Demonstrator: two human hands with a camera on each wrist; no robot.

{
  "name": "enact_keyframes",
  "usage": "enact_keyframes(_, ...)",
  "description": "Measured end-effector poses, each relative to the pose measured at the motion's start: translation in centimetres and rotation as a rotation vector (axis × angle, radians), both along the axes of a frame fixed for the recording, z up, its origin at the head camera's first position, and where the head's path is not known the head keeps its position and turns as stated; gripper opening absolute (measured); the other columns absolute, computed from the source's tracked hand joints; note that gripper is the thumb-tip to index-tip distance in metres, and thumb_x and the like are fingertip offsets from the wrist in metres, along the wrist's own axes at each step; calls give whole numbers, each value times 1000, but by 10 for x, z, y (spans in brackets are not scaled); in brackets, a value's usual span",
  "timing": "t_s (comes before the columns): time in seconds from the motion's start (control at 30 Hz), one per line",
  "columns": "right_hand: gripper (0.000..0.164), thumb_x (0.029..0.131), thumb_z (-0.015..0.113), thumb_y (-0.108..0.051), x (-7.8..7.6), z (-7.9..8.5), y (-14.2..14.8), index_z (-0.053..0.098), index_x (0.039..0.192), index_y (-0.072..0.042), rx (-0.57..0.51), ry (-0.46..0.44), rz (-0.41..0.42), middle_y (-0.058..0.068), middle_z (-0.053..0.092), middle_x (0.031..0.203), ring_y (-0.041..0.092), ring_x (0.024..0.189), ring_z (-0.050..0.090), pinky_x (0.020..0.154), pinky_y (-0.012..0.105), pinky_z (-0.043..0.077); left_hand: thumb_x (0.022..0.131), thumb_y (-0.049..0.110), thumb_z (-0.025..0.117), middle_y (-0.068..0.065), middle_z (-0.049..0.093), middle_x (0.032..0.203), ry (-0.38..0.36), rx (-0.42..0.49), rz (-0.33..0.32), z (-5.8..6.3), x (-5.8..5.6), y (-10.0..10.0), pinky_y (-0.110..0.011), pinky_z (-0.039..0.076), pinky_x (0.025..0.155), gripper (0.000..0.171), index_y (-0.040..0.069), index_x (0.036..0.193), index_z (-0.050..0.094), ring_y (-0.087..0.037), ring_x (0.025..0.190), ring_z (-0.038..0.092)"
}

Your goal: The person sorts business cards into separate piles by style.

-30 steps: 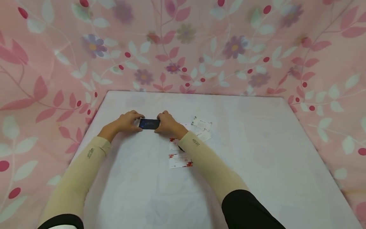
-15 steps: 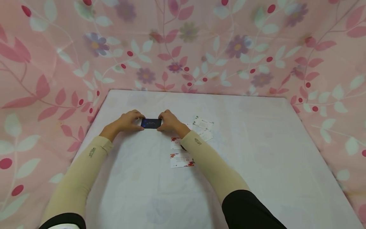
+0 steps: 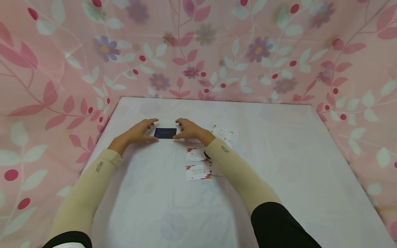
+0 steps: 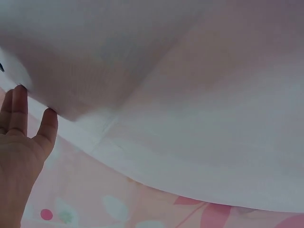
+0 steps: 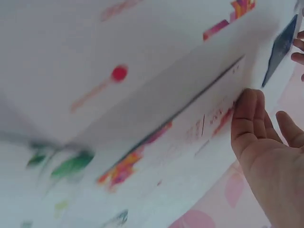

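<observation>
Dark card (image 3: 165,133) lies between hands (image 3: 138,132) whose sleeves (image 3: 87,193) only head view shows.

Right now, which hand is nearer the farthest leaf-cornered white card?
Right. The right hand is left of the white card, at the right end of the dark card; the left hand is farther left, at the other end.
</observation>
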State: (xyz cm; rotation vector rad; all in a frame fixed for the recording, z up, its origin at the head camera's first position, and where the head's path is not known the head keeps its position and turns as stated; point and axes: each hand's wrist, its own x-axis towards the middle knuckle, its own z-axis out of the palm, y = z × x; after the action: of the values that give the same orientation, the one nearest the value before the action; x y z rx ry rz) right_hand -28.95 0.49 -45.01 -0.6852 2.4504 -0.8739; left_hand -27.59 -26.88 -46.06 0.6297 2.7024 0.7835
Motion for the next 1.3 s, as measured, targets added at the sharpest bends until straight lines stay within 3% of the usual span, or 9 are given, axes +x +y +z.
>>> enact_keyframes(0.17, 79, 90, 72, -37, 7, 9, 30, 32, 153, -12, -25, 91, 12, 11, 38, 153, 25, 124, 54, 106, 39, 45, 86, 48, 74, -26, 36, 150, 83, -91, 9, 1, 8, 2, -65, 30, 109, 91, 9, 154, 29, -45, 137, 36)
enact_keyframes(0.33, 81, 92, 62, -51, 29, 23, 72, 26, 156, -16, 61, 377, 7, 10, 20, 164, 32, 145, 35, 116, 52, 31, 86, 65, 62, -25, 21, 160, 243, -254, 27, 2, 31, 8, -72, 20, 109, 91, 19, 156, 27, -47, 143, 27)
enact_keyframes(0.47, 89, 91, 57, -60, 56, 30, 119, 14, 159, -23, 176, 513, -45, 7, -6, 168, 36, 150, 19, 118, 60, 18, 87, 73, 52, -22, 6, 164, 290, -314, 61, 3, 53, 13, -75, 4, 110, 90, 27, 158, 22, -45, 146, 17)
enact_keyframes(0.57, 93, 90, 55, -62, 74, 26, 158, 7, 160, -25, 217, 520, -115, 5, -19, 166, 38, 151, 11, 119, 61, 10, 87, 77, 46, -19, -5, 166, 292, -350, 120, 7, 67, 12, -75, -5, 109, 90, 31, 159, 17, -46, 148, 9)
enact_keyframes(0.73, 94, 90, 56, -60, 99, 9, 217, 3, 160, -25, 225, 504, -238, 11, -22, 164, 44, 151, 4, 117, 66, 5, 88, 76, 45, -18, -12, 165, 301, -375, 167, 13, 84, 8, -74, -10, 109, 89, 33, 159, 11, -47, 149, 3)
enact_keyframes(0.97, 94, 92, 56, -59, 126, -10, 271, 3, 161, -22, 215, 450, -321, 13, -24, 163, 48, 150, 1, 113, 71, 2, 87, 73, 50, -19, -11, 165, 392, -368, 134, 8, 99, 7, -74, -6, 110, 91, 34, 159, 11, -47, 149, 6)
enact_keyframes(1.17, 94, 92, 58, -55, 138, -13, 288, 4, 161, -21, 202, 432, -318, 17, -22, 163, 49, 149, 0, 112, 73, 2, 85, 70, 56, -19, -5, 166, 435, -336, 50, 1, 116, 15, -75, -3, 110, 92, 33, 159, 15, -45, 149, 8)
enact_keyframes(1.3, 99, 90, 63, -54, 137, -9, 290, 2, 160, -20, 202, 441, -289, 15, -23, 163, 49, 149, 0, 112, 73, 5, 83, 66, 63, -16, -3, 166, 471, -237, -16, 1, 116, 21, -76, 2, 109, 95, 31, 159, 17, -44, 149, 10)
